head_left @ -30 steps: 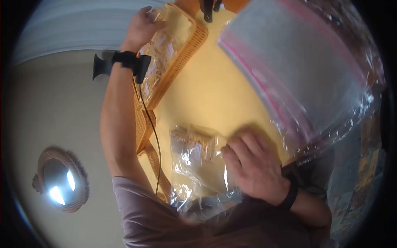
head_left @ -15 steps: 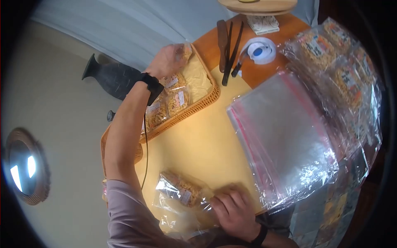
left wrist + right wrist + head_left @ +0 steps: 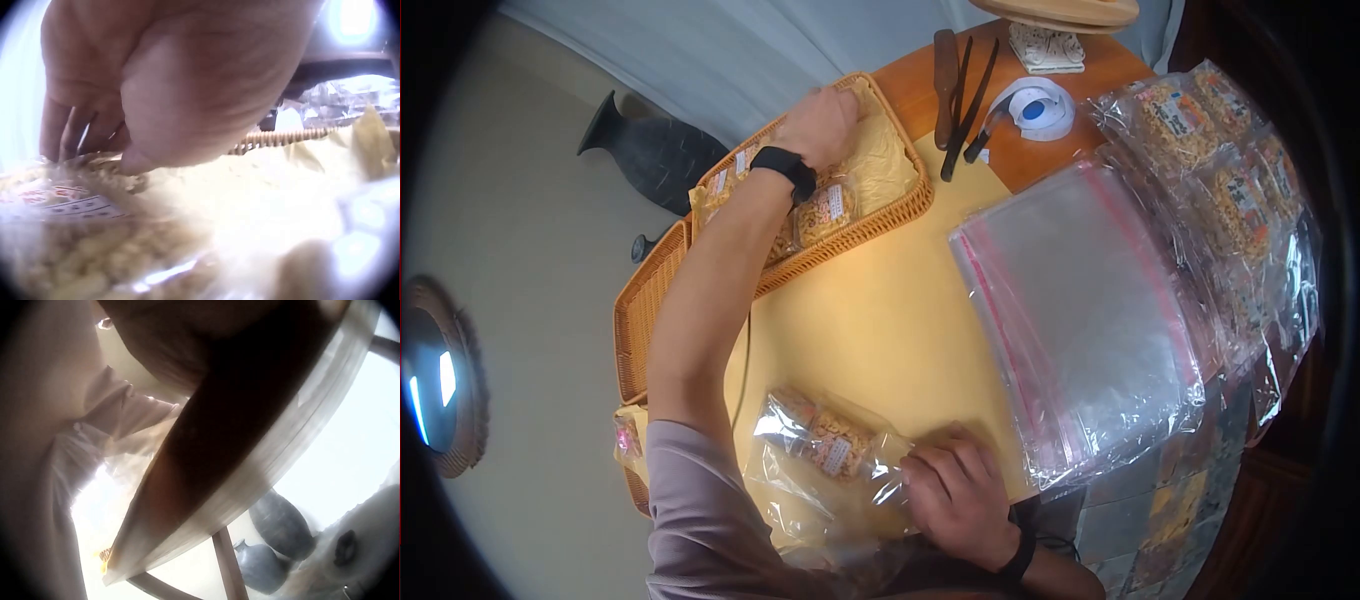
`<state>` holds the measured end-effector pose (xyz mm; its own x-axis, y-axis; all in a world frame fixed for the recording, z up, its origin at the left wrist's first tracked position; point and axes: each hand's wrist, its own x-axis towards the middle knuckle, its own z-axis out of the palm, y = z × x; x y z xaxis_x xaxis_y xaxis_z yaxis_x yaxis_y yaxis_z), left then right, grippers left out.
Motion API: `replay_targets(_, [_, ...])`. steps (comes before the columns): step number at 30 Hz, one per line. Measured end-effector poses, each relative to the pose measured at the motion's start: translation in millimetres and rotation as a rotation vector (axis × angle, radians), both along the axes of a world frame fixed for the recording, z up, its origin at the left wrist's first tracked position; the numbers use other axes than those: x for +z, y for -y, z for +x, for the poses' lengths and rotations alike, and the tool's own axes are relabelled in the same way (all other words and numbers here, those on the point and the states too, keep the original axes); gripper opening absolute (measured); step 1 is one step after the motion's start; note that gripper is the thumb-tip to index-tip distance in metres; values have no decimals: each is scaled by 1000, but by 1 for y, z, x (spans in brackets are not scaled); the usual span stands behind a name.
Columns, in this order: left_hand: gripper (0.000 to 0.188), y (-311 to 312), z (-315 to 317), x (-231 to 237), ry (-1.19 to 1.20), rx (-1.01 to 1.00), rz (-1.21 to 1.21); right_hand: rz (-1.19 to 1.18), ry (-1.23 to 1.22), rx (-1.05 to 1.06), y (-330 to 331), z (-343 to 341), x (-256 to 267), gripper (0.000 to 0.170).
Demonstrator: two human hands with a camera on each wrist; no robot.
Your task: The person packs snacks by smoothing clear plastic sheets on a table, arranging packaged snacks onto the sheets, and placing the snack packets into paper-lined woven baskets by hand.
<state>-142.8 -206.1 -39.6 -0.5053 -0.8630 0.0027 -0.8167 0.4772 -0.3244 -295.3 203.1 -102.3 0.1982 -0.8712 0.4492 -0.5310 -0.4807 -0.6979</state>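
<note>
In the head view my left hand is down inside the wicker basket, at its far end. The left wrist view shows its thumb and fingers around the edge of a clear snack packet. Another labelled snack packet lies beside that hand, over yellow paper lining. My right hand rests low at the table's near edge, its curled fingers gripping the edge of a large clear plastic bag. Inside or under that bag's film lies a snack packet with a white label.
A stack of clear bags with pink strips covers the right side, beside a big bag of snack packets. Dark tongs and a roll of white tape lie at the back. A second wicker basket stands left, near a dark vase.
My left hand has moved further along the basket and down into it with a packet. The right hand stays on the plastic bag. The head view has tilted and shifted.
</note>
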Motion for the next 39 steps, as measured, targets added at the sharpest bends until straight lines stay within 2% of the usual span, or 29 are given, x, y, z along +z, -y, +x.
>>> replay_targets(2, [29,4,5,0,-104,45,7,10,19,0,1,-1,2,22])
replay_targets(4, [29,11,9,-14,-260,48,-141,-5,17,-3,0,-1,2,22])
replay_targets(8, [30,3,12,0,-295,104,-42,-39,49,-21,2,-2,4,21])
replay_targets(10, [37,-17,24,24,-432,-83,-130,-47,69,-27,3,-1,5,20])
replay_targets(13, [44,-65,55,68,-449,-173,-178,-47,104,-20,5,-2,6,17])
replay_targets(15, [48,-122,65,106,-590,127,248,-67,75,8,4,-5,4,23])
replay_targets(17, [41,-175,94,116,-729,143,489,-95,78,11,6,-4,-2,21])
replay_targets(20, [35,-286,107,134,-549,201,530,-67,70,65,5,-1,-6,17])
replay_targets(23, [34,-388,118,146,-305,161,552,-140,93,27,9,2,-9,12])
replay_targets(27, [26,-483,119,142,-497,240,946,-151,91,30,10,1,-11,9])
replay_targets(33, [21,-562,123,122,-453,461,877,-125,114,23,7,-4,-11,9])
replay_targets(37, [37,-595,131,103,-364,548,787,-95,90,30,5,-4,-8,10])
replay_targets(38, [37,-595,131,102,-369,549,787,-77,87,23,5,-4,-7,11])
replay_targets(39, [47,-594,129,101,-458,560,769,-58,82,17,4,-3,-6,11])
